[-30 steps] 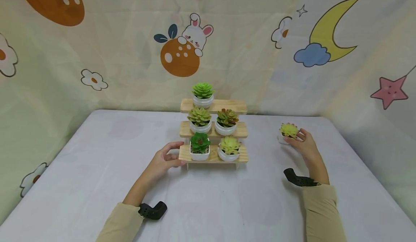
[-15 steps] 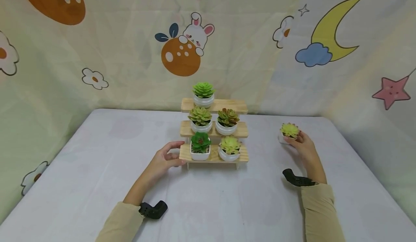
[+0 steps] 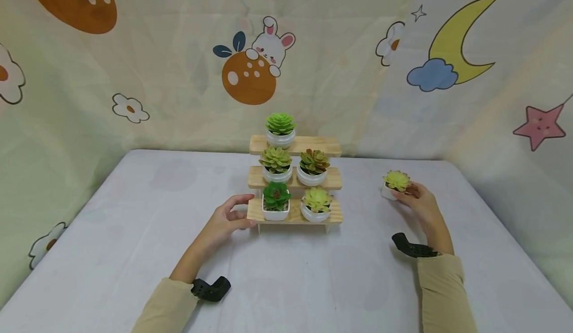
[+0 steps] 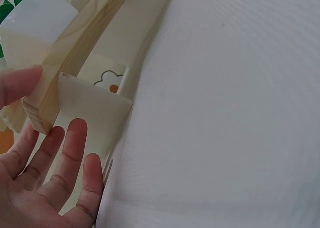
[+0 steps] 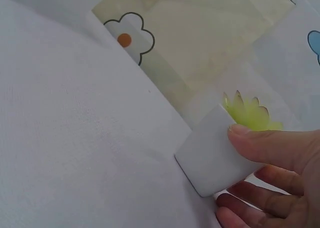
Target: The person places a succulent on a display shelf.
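Note:
At the table's right side my right hand (image 3: 421,205) grips a small white pot with a yellow-green succulent (image 3: 396,180). In the right wrist view the thumb presses one side of this square pot (image 5: 215,153), with the fingers around the other side; its base is close to the tabletop. My left hand (image 3: 229,217) holds the left end of the bottom shelf of a three-tier wooden plant stand (image 3: 293,217). Up close, the thumb lies on one side of the board (image 4: 75,48) and fingertips reach the other side. A dark green succulent (image 3: 275,200) stands nearest that hand.
On the bottom shelf there is also a pale green succulent (image 3: 316,205). The middle shelf bears a green succulent (image 3: 275,164) and a reddish one (image 3: 312,166). A bright green succulent (image 3: 280,130) occupies the top left. Behind the white-covered table (image 3: 179,174) hangs a printed cloth (image 3: 179,49).
My right hand and the potted succulent have shifted very slightly, the pot a little to the left and nearer me. My left hand and the stand have stayed in place.

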Demonstrator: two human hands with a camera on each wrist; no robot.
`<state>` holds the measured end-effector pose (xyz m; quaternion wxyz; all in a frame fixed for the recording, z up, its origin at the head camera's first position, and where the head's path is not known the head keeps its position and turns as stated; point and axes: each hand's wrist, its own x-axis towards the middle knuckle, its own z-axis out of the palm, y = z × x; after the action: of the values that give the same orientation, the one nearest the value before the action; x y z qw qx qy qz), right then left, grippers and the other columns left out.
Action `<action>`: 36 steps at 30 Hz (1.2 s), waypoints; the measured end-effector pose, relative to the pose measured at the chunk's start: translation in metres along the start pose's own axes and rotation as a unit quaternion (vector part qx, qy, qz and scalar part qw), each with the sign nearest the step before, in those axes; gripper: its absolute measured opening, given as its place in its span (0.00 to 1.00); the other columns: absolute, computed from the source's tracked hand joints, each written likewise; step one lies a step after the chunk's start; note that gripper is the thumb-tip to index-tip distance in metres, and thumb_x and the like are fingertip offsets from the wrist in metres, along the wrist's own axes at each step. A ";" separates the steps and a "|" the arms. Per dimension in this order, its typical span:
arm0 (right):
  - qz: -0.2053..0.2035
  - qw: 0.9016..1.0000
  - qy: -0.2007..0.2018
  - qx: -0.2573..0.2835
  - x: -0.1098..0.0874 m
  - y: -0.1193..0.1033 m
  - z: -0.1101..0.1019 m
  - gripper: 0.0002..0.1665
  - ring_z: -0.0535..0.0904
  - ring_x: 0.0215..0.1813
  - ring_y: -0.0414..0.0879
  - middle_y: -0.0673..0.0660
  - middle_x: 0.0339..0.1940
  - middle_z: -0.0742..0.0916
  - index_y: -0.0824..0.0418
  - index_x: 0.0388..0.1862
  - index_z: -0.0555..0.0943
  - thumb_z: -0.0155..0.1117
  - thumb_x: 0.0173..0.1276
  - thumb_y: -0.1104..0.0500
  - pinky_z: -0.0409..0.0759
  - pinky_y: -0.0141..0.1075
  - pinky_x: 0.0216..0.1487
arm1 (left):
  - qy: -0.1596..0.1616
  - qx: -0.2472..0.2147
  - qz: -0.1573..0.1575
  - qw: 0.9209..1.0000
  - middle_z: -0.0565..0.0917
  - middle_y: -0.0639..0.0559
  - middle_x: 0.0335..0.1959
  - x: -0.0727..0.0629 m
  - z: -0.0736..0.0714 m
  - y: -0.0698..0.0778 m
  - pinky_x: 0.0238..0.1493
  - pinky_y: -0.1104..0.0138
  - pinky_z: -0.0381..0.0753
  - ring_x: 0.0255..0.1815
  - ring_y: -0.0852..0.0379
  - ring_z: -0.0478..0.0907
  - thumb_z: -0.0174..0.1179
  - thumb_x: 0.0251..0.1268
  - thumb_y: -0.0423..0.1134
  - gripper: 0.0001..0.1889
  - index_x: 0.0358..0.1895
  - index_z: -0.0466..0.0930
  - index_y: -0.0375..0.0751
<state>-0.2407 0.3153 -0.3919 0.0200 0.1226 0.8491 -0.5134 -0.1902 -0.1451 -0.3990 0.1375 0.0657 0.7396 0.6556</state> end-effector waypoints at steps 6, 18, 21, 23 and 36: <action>-0.026 0.999 0.027 -0.017 -0.001 0.002 0.002 0.49 0.66 0.43 0.27 0.64 0.63 0.69 0.70 0.70 0.52 0.63 0.62 0.46 0.70 0.17 0.41 | 0.000 0.000 -0.003 1.000 0.65 0.45 0.62 0.000 0.000 0.000 0.44 0.67 0.74 0.43 0.59 0.79 0.65 0.54 0.35 0.32 0.65 0.64 0.47; -0.018 0.997 0.040 -0.059 -0.002 -0.002 0.002 0.53 0.70 0.57 0.52 0.67 0.65 0.68 0.68 0.70 0.53 0.63 0.59 0.38 0.71 0.31 0.47 | 0.000 0.001 -0.001 1.000 0.65 0.45 0.62 0.000 0.000 0.000 0.45 0.66 0.73 0.43 0.60 0.79 0.65 0.54 0.34 0.32 0.65 0.64 0.46; -0.028 0.997 0.038 -0.053 -0.004 -0.006 0.002 0.53 0.74 0.49 0.43 0.66 0.65 0.68 0.67 0.70 0.53 0.63 0.58 0.38 0.74 0.26 0.44 | 0.003 0.000 -0.002 1.000 0.65 0.46 0.62 0.001 0.001 0.000 0.45 0.66 0.73 0.43 0.60 0.79 0.65 0.54 0.35 0.33 0.64 0.65 0.46; -0.034 0.998 0.041 -0.042 -0.004 -0.008 0.002 0.52 0.73 0.44 0.35 0.65 0.64 0.68 0.66 0.70 0.54 0.64 0.58 0.39 0.76 0.24 0.41 | 0.002 -0.001 -0.001 1.000 0.65 0.46 0.62 0.001 0.001 0.001 0.45 0.66 0.73 0.43 0.60 0.79 0.65 0.54 0.35 0.33 0.64 0.65 0.47; -0.111 0.988 0.083 0.063 0.048 0.020 0.007 0.44 0.80 0.37 0.34 0.47 0.47 0.76 0.56 0.61 0.65 0.71 0.50 0.39 0.79 0.26 0.37 | -0.007 -0.005 0.018 1.000 0.65 0.42 0.62 0.002 0.000 -0.002 0.42 0.68 0.74 0.43 0.61 0.79 0.64 0.54 0.34 0.33 0.65 0.64 0.44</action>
<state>-0.2829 0.3268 -0.4198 -0.1156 0.0711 0.8219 -0.5533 -0.1923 -0.1444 -0.4017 0.1313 0.0831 0.7339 0.6612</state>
